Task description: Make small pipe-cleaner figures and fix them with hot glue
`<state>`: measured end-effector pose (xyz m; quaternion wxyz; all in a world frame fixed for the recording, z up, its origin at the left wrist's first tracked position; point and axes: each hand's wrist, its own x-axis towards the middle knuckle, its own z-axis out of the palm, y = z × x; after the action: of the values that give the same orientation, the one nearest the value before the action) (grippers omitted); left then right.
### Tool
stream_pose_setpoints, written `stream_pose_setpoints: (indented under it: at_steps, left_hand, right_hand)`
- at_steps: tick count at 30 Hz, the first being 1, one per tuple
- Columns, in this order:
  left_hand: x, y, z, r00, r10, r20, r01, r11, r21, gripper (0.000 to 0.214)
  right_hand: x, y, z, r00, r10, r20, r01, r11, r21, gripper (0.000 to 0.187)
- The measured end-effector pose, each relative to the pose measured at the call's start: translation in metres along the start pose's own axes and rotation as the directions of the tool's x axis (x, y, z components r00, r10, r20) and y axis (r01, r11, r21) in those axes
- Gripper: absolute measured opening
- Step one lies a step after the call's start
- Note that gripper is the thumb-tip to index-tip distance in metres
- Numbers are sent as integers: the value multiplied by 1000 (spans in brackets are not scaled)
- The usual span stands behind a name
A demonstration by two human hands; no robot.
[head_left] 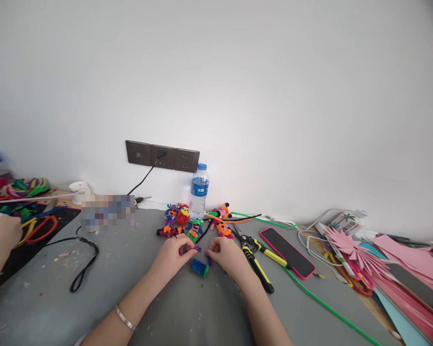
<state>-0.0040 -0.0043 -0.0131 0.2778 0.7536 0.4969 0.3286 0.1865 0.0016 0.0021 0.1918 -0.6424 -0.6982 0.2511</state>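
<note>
Against a white wall (274, 96), on a grey worktop (119, 269), about six fuzzy figures (195, 231) are gathered, seemingly finished, around one upright bottle (199, 192), while one blue roll (198, 267) with a green end, set just below the hands, is left plain and apparently unfinished. A purple curl (198, 248) is pinched by the left hand (175, 254), a purple strip (210, 260) by the right hand (230, 257); whether these are joined cannot be told. One pair of pliers (259, 270) and one phone (288, 253) are laid rightward.
</note>
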Motion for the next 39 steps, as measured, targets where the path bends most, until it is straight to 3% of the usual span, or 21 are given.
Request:
stream_pose_setpoints:
  at_steps: [9, 16, 21, 24, 26, 32, 39]
  left_hand:
    - [-2, 0, 0, 1000, 15, -17, -13, 998, 63, 4]
    - [-5, 4, -1, 1000, -14, 11, 12, 992, 125, 3]
    - [-5, 2, 1, 1000, -11, 20, 7, 986, 166, 6]
    - [-4, 2, 2, 1000, -12, -15, 14, 993, 115, 29]
    - [-3, 2, 3, 1000, 7, -30, -5, 998, 68, 32]
    - [-1, 3, 4, 997, 67, -34, -69, 996, -62, 19]
    - [1, 6, 2, 995, 44, -95, -57, 988, -142, 14]
  right_hand:
    - [-4, -2, 3, 999, 41, 17, -40, 999, -24, 12]
    - [3, 0, 3, 999, -28, -41, 37, 970, 239, 13]
    - [13, 3, 4, 994, -91, -61, 109, 842, 529, 13]
    - [15, 1, 6, 993, -110, -39, 106, 716, 690, 23]
    - [15, -1, 7, 992, -130, 1, 83, 643, 761, 30]
    - [10, -12, 8, 981, -187, 48, 50, 488, 871, 34]
    - [8, -14, 5, 978, -207, -12, 106, 451, 886, 32]
